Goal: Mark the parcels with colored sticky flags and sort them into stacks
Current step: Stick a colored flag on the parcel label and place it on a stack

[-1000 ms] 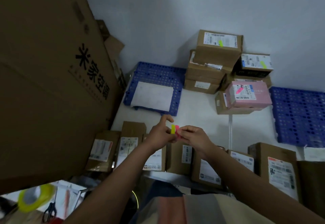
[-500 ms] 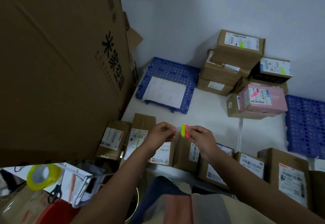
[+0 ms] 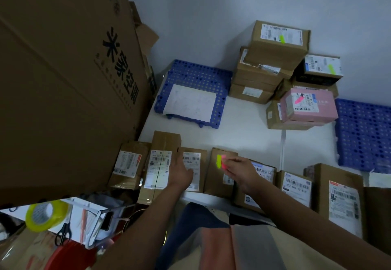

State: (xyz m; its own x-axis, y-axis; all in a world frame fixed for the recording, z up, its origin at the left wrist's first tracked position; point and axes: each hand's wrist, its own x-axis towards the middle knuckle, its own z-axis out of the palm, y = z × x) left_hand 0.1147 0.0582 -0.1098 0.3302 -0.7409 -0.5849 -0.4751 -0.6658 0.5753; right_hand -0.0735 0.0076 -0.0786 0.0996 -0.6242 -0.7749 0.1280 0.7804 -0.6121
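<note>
Several brown parcels stand in a row along the near edge of the white table [image 3: 249,134]. My right hand [image 3: 241,171] pinches a small pad of yellow and pink sticky flags [image 3: 221,161] above one of them. My left hand [image 3: 179,173] reaches down with its fingers extended onto a labelled brown parcel [image 3: 193,168] in the row; whether it carries a flag is not visible. At the back stand a stack of brown parcels [image 3: 273,58] with a green flag on top, a dark parcel [image 3: 319,70] with a green flag, and a pink parcel [image 3: 309,105] with a pink flag.
A huge cardboard carton [image 3: 63,79] walls off the left. Two blue perforated trays lie on the table, one [image 3: 190,79] with a white sheet, another [image 3: 364,134] at the right. Yellow tape [image 3: 42,216] and scissors [image 3: 63,232] sit at lower left.
My hands have separated. The left hand has moved from the flag pad down to a parcel in the row. The right hand still holds the pad, lower now. My head has turned left.
</note>
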